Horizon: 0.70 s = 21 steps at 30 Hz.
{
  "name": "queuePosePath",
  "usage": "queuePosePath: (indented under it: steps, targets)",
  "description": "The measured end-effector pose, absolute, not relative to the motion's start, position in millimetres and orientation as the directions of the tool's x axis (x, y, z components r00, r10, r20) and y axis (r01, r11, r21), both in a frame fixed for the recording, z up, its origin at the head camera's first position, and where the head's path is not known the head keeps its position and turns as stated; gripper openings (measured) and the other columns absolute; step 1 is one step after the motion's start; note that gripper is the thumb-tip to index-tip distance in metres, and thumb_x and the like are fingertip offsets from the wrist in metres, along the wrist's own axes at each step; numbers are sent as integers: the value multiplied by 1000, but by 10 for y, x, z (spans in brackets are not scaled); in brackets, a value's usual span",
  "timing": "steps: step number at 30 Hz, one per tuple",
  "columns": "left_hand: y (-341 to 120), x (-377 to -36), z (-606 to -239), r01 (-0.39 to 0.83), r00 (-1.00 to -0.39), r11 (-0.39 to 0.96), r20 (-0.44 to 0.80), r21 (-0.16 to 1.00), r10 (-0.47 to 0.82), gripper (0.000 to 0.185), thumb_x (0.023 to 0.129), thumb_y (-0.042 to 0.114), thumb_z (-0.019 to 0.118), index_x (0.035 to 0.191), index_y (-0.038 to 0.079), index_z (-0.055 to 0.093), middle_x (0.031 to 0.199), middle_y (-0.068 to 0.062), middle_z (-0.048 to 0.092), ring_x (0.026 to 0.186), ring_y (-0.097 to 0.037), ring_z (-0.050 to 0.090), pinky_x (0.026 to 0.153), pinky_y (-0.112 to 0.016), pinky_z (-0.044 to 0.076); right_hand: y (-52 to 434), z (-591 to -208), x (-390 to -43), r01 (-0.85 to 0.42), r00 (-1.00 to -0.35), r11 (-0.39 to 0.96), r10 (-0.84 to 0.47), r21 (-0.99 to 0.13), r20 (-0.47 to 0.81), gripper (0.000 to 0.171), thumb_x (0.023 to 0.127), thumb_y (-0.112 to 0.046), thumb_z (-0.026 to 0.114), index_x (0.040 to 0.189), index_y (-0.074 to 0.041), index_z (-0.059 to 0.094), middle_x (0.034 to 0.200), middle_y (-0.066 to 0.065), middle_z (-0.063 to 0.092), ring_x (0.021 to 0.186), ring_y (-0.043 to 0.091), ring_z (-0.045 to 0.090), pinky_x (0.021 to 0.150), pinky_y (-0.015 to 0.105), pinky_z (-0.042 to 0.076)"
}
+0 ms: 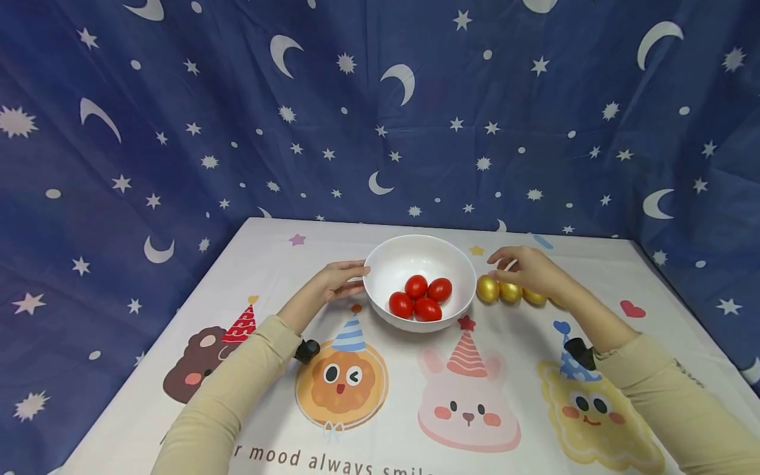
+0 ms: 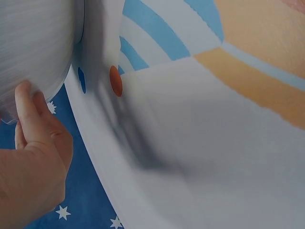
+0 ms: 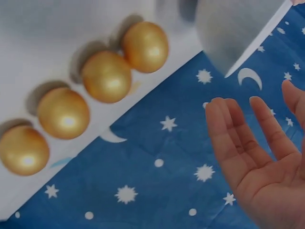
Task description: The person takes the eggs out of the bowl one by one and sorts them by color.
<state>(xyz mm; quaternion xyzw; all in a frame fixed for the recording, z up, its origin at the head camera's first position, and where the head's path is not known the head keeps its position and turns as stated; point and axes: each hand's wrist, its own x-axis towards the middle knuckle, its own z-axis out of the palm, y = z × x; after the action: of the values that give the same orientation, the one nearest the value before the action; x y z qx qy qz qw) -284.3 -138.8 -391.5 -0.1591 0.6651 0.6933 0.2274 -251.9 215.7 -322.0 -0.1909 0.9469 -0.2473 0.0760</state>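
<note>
A white bowl (image 1: 380,264) stands near the middle back of the table, with several glossy red egg-shaped pieces (image 1: 427,309) together in its lower part. My left hand (image 1: 338,280) pinches the bowl's left rim, a fingertip over the edge; the left wrist view shows fingers along the outer wall. To the bowl's right, several shiny gold eggs (image 1: 488,289) lie in a row, as the right wrist view shows too. My right hand (image 1: 525,267) hovers over the far side of that row. Its fingers are loosely bent, with nothing between them.
The white cloth on the table (image 1: 273,264) carries printed cartoon animals and lettering. Behind its back edge hangs a dark blue curtain (image 1: 332,132) with moons and stars. A small dark device sits at each wrist.
</note>
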Motion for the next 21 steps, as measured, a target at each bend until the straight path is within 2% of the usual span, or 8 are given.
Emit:
queuePosePath:
  steps: [7, 14, 21]
  targets:
    - [-1384, -2844, -3916, -535, -841, -10, -532, 845, 99, 51, 91, 14, 64, 139, 13, 48, 139, -13, 48, 87, -14, 61, 71, -18, 61, 1987, -3249, -2514, -419, -883, 752, -469, -509, 32, 31, 87, -15, 68, 112, 3, 63, 101, 19, 66, 92, 32, 61, 84, 45, 59]
    - [-1389, -2869, -3916, -521, -850, -13, -517, 854, 105, 51, 91, 15, 63, 139, 12, 47, 139, -15, 49, 76, -10, 63, 72, -18, 61, 1785, -3261, -2505, -429, -874, 731, -485, -531, 39, 29, 86, -13, 68, 111, 1, 64, 101, 17, 66, 92, 30, 62, 83, 42, 60]
    - [-1385, -2872, -3938, -524, -847, -10, -520, 852, 106, 51, 91, 15, 63, 139, 13, 48, 138, -15, 49, 79, -11, 63, 71, -18, 61, 1581, -3330, -2503, -455, -845, 698, -535, -553, 20, 28, 85, -8, 69, 111, 2, 64, 97, 15, 65, 91, 29, 63, 78, 36, 62]
